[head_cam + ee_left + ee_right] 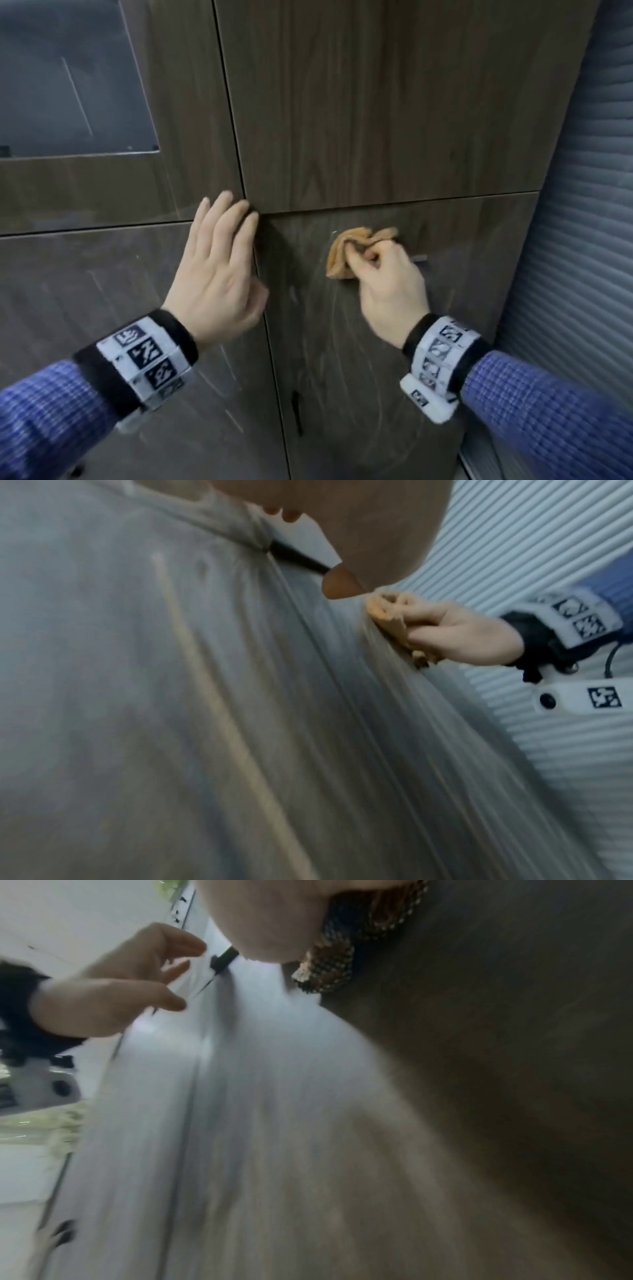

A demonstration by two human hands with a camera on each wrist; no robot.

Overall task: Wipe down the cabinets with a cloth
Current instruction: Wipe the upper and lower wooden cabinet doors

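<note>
My right hand (380, 270) grips a crumpled tan cloth (342, 253) and presses it against the upper part of a dark wood lower cabinet door (359, 359), which shows pale wipe streaks. The same cloth (387, 615) shows in the left wrist view, and in the right wrist view the cloth (329, 966) hangs under my palm. My left hand (219, 260) lies flat with straight fingers on the neighbouring lower door (102, 308), fingertips at the seam where the doors meet. It holds nothing.
An upper wood door (394, 102) sits above the wiped one. A glass-panelled door (68, 78) is at upper left. Ribbed window blinds (589, 222) run down the right side. A small dark handle (296, 411) is low on the wiped door.
</note>
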